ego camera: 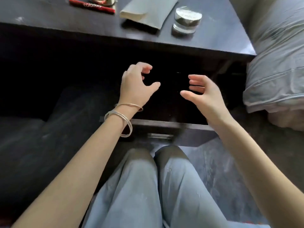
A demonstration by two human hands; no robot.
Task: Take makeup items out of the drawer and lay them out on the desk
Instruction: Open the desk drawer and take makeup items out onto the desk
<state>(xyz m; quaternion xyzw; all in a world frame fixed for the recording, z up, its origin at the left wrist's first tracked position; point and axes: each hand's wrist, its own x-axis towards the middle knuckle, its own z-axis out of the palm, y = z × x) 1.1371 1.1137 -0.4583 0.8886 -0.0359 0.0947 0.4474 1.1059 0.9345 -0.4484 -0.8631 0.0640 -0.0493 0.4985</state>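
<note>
There is only one view, from a camera worn on the person's head; it looks forward and steeply down, so the person's own knees [158, 186] fill the bottom middle and both forearms reach up from the lower corners; the open drawer [172, 127] lies near the centre, close below the camera; the desk [213, 38] top runs across the upper edge, farther away and partly cut off; the wide lens bends the straight edges near the borders; no second view shares the scene
</note>
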